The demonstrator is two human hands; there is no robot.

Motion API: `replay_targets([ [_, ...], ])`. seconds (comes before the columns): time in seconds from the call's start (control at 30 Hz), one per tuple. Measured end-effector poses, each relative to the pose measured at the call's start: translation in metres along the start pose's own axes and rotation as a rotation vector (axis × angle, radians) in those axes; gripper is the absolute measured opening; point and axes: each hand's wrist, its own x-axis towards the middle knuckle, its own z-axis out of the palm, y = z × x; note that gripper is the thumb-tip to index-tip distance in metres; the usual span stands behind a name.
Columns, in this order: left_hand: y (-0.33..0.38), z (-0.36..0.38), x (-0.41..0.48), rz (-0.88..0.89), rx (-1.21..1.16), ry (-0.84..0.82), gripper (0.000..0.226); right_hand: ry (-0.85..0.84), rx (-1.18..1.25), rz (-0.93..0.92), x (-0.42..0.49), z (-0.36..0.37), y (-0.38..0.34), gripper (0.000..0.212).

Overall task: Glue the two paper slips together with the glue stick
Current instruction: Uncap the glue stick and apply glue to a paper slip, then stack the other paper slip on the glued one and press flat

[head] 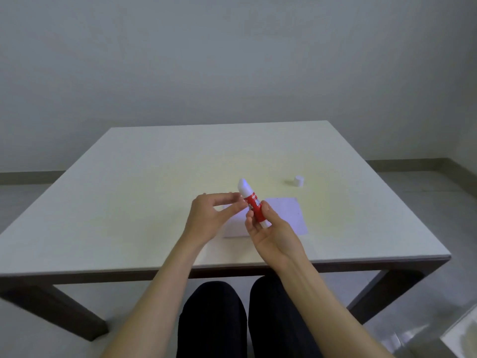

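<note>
A grey wall fills the upper half of the frame. Below it a white table with dark legs spans the middle, its near edge running across the lower centre. Under that edge, at the bottom centre, the person's knees in dark trousers show between the two bare forearms.

White paper lies flat on the table just right of centre, partly hidden by the hands; whether it is one slip or two cannot be told.

The left hand is raised over the paper's left part, its thumb and forefinger apart and curled, their tips close to the glue stick's left side; contact cannot be told, and it grips nothing clearly.

The right hand is raised over the middle of the paper, palm toward the camera, its grip closed on the lower end of the glue stick.

The stick is red with a white top, held in the air at the centre of the frame, tilted with its top up and to the left.

A small white cap sits on the table to the upper right of the paper, well apart from the hands.
</note>
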Motion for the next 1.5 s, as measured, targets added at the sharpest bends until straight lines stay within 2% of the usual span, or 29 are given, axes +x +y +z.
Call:
replay_targets([
  [0.13,0.012,0.018,-0.003,-0.009,-0.082,0.079,0.007,-0.013,-0.090,-0.042,0.006,-0.002,0.000,0.016],
  [0.2,0.012,0.020,-0.001,-0.024,-0.067,0.112,0.004,0.019,-0.265,-0.106,0.006,-0.008,-0.001,0.025],
  [0.3,0.010,0.006,0.009,-0.050,-0.002,0.190,0.009,0.138,-0.863,-0.286,0.005,-0.014,-0.001,0.040],
  [0.37,0.011,-0.011,0.023,-0.058,0.090,0.302,0.010,0.154,-1.300,-0.510,0.005,-0.019,0.001,0.045],
  [0.43,0.010,-0.028,0.037,-0.072,0.200,0.397,0.012,0.058,-1.673,-0.735,0.005,-0.022,0.006,0.047],
  [0.5,0.008,-0.037,0.049,-0.085,0.315,0.453,0.018,-0.047,-2.019,-0.826,0.003,-0.024,0.012,0.047],
  [0.6,0.003,-0.042,0.060,-0.090,0.485,0.451,0.038,-0.142,-2.328,-0.952,0.001,-0.023,0.024,0.049],
  [0.67,-0.002,-0.041,0.063,-0.086,0.586,0.422,0.046,-0.173,-2.425,-0.935,0.001,-0.022,0.030,0.053],
  [0.77,-0.008,-0.039,0.065,-0.102,0.622,0.398,0.045,-0.222,-2.456,-0.805,0.002,-0.023,0.029,0.058],
  [0.97,-0.020,-0.034,0.063,-0.146,0.565,0.430,0.034,-0.289,-2.459,-0.880,-0.010,-0.029,0.022,0.059],
  [1.1,-0.023,-0.032,0.064,-0.179,0.483,0.435,0.015,-0.299,-2.464,-0.972,-0.019,-0.027,0.025,0.041],
  [1.23,-0.029,-0.033,0.065,-0.200,0.469,0.416,0.018,-0.302,-2.461,-1.107,-0.023,-0.029,0.034,0.018],
  [1.27,-0.030,-0.034,0.064,-0.212,0.446,0.397,0.028,-0.268,-2.423,-1.145,-0.023,-0.028,0.033,0.015],
  [1.33,-0.032,-0.035,0.061,-0.241,0.376,0.361,0.060,-0.173,-2.284,-1.193,-0.022,-0.025,0.025,0.013],
  [1.37,-0.031,-0.035,0.058,-0.246,0.329,0.387,0.073,-0.107,-2.192,-1.197,-0.021,-0.020,0.019,0.012],
  [1.4,-0.028,-0.032,0.054,-0.230,0.282,0.453,0.076,-0.042,-2.065,-1.174,-0.020,-0.015,0.010,0.010],
  [1.43,-0.025,-0.027,0.048,-0.179,0.238,0.543,0.069,0.025,-1.909,-1.111,-0.019,-0.008,-0.001,0.009],
  [1.5,-0.014,-0.013,0.032,-0.033,0.173,0.676,0.037,0.136,-1.559,-0.889,-0.016,0.001,-0.025,0.012],
])
